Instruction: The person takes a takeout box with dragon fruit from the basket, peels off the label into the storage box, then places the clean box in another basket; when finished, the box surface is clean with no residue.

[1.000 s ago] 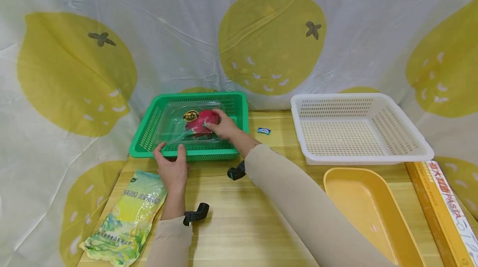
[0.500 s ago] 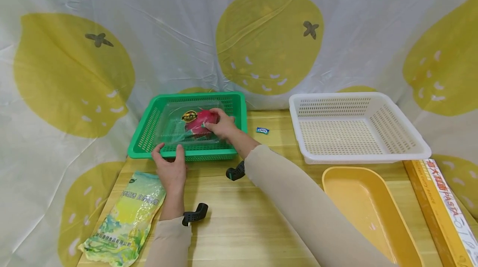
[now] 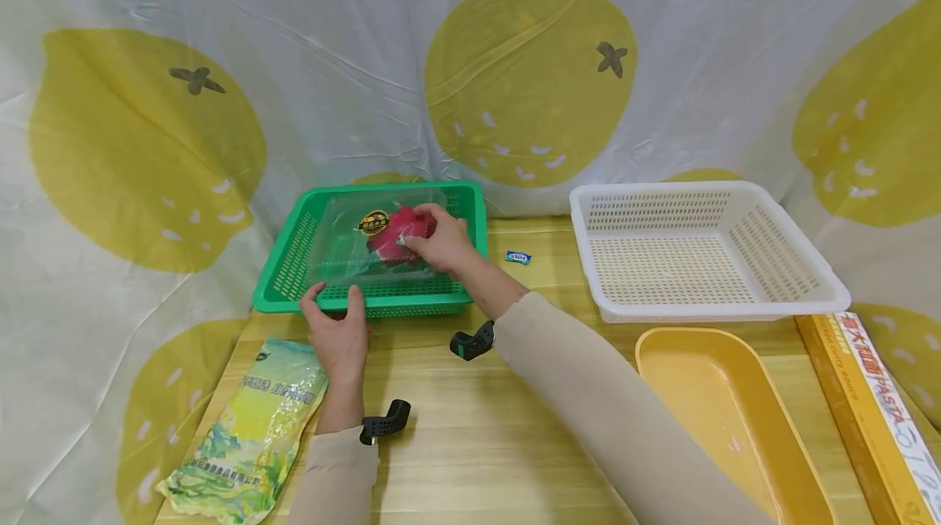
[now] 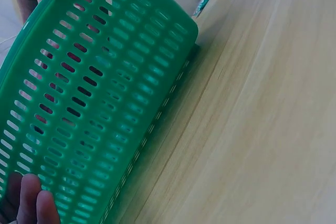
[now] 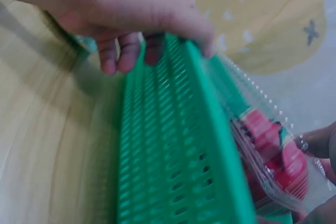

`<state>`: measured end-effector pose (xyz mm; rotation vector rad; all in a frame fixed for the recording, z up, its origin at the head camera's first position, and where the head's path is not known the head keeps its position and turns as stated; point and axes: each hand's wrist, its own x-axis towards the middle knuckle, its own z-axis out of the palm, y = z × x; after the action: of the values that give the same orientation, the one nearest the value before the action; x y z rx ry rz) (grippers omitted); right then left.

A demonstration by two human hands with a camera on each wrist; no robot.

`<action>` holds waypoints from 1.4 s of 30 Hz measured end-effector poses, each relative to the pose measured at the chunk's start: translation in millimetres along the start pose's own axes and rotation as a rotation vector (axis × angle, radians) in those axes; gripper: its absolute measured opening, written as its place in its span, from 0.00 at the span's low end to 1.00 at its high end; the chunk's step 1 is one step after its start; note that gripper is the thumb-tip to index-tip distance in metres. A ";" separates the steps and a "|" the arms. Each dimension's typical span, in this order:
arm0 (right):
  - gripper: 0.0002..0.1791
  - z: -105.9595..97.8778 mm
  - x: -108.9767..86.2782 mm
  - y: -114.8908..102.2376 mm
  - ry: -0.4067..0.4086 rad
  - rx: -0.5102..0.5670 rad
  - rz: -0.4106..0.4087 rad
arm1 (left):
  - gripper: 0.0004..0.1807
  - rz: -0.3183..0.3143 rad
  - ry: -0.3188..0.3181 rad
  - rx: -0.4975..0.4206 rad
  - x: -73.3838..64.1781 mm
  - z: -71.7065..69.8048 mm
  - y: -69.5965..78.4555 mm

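Note:
In the head view, a clear plastic fruit box (image 3: 334, 235) with a round black-and-gold sticker lies over the green basket (image 3: 419, 301), overlapping its opening. A red dragon fruit (image 3: 390, 246) shows through the plastic. My right hand (image 3: 444, 243) grips the box at its right side, and its fingers (image 5: 320, 142) pinch the edge in the right wrist view. My left hand (image 3: 340, 337) holds the basket's front rim. Thumb and fingers lie on opposite sides of that wall; curled fingertips (image 4: 34, 198) show against its outside in the left wrist view.
A white basket (image 3: 613, 315) stands at the back right, with a yellow tray (image 3: 706, 353) before it. Beside that tray lies a long pasta box (image 3: 867, 411). A small blue-wrapped candy (image 3: 518, 257) lies between the baskets. At the left is a green-yellow food packet (image 3: 250, 427).
My right hand has shifted slightly right, and the fruit box has tilted, its dragon fruit turning with it. The left hand stays on the basket rim.

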<state>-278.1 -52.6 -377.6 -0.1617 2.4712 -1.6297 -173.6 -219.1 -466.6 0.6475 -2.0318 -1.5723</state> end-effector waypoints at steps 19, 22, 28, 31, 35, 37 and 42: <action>0.31 -85.4 -57.3 -29.8 0.074 -0.026 -0.129 | 0.34 0.019 0.001 0.038 0.5 -1.3 -3.0; 0.31 -97.6 -69.0 -22.2 0.096 -0.003 -0.154 | 0.34 0.020 0.009 0.067 -0.1 -1.8 -2.5; 0.31 -115.8 -96.2 -8.1 0.133 0.056 -0.141 | 0.35 0.031 0.016 0.095 -0.7 -1.2 -0.8; 0.31 -122.7 -111.1 -0.8 0.147 0.078 -0.120 | 0.35 0.022 0.021 0.113 -1.2 -1.7 -0.6; 0.31 -130.8 -132.8 9.7 0.169 0.106 -0.079 | 0.35 0.012 0.027 0.131 -1.3 -2.9 -0.1; 0.31 -134.1 -143.3 13.9 0.175 0.117 -0.064 | 0.34 0.019 0.029 0.130 -0.5 -2.4 -0.2; 0.32 -141.5 -170.2 20.7 0.182 0.083 -0.050 | 0.35 0.030 0.029 0.122 1.8 -0.7 0.0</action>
<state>-140.6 114.7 -327.3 -0.0663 2.5426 -1.8407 -174.5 -220.7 -466.3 0.6777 -2.1185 -1.4225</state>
